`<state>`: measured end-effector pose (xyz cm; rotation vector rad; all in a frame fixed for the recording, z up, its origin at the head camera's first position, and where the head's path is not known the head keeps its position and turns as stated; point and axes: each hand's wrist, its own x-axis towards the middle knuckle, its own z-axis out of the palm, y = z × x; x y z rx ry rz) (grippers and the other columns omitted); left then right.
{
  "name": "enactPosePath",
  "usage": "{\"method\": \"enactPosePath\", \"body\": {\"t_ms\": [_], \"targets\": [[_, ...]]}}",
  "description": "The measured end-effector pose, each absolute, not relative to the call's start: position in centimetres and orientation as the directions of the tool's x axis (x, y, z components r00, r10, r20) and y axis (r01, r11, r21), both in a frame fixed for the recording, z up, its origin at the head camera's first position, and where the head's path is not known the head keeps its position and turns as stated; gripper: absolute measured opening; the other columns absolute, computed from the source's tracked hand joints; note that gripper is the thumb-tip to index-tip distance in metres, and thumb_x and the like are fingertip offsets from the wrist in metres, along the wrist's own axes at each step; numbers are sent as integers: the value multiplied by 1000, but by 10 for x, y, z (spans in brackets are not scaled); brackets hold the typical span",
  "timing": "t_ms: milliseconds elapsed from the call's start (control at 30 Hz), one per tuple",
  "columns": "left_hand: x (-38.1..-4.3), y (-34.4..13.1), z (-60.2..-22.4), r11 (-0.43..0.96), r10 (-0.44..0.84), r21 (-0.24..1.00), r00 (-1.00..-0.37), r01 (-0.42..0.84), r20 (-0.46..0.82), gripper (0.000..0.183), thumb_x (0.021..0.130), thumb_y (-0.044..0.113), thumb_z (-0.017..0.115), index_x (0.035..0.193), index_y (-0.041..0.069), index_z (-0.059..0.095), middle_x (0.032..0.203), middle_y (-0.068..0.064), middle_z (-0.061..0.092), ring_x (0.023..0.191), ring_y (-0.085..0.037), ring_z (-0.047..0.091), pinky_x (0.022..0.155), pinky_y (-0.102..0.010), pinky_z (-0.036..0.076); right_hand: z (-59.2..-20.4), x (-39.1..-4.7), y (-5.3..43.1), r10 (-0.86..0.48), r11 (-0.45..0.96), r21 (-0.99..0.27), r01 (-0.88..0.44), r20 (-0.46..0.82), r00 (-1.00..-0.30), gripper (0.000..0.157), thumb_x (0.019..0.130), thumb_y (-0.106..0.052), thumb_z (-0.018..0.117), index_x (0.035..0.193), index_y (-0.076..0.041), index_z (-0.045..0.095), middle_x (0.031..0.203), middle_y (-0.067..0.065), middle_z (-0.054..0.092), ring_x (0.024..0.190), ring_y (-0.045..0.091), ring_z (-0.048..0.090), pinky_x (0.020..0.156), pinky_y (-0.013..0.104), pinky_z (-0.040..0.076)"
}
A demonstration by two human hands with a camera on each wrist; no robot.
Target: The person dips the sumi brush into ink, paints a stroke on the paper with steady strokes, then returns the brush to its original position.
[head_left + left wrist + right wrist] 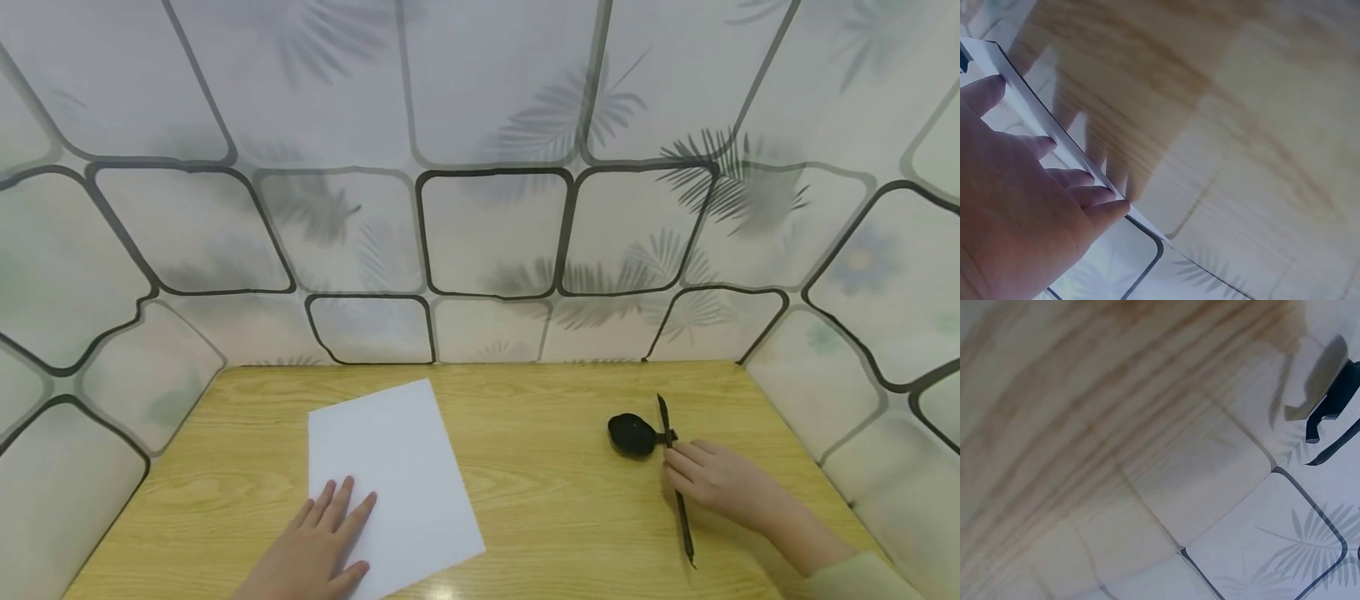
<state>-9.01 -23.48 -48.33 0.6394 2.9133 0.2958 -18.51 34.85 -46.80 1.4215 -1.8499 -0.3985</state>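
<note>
My left hand rests with spread, straight fingers on the left part of a white sheet of paper. The left wrist view has the sheet almost edge-on under the fingertips. Toward the right side, my right hand pinches the shaft of a slim black writing brush between thumb and fingers. Its dark pointed tip faces the wall, and a small loop hangs at the near end. The brush crosses the short handle of a black ink dish. In the right wrist view the dish shows only partly.
Both sheet and dish are on a wood-grain table. A pale wall with dark outlined blocks and leaf prints rises behind the table and along both sides.
</note>
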Motion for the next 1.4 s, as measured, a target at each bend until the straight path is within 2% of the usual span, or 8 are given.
{"method": "enactPosePath", "body": {"t_ms": [333,667,1033,1400], "targets": [[-93,-228,-488,868,478,192,-875,457,-74,81,96,55,69,158,6,49,163,-33,42,148,-58,41,115,-71,40,-455,-182,346,-907,368,635,-679,407,-110,55,113,9,22,95,-5,72,95,10,71,79,21,67,66,34,59],[-97,-217,-480,864,481,229,-869,448,-115,81,98,55,66,160,7,45,167,-32,36,153,-57,35,118,-74,35,-443,-186,341,-889,388,642,-661,451,-84,51,113,9,27,99,-2,75,98,13,75,82,24,70,68,37,60],[-101,-210,-481,846,510,206,-859,491,-44,76,101,54,62,161,10,45,167,-31,37,153,-55,36,118,-72,37,-430,-189,330,-863,424,645,-635,501,-68,51,113,8,29,100,-1,78,99,14,78,81,25,72,69,36,62],[-109,-198,-479,828,548,199,-830,523,-98,79,102,58,59,163,11,42,170,-30,33,156,-53,33,120,-71,34,-425,-188,320,-828,488,613,-621,550,-108,47,113,6,33,104,0,79,99,13,80,81,24,74,67,34,62]]}}
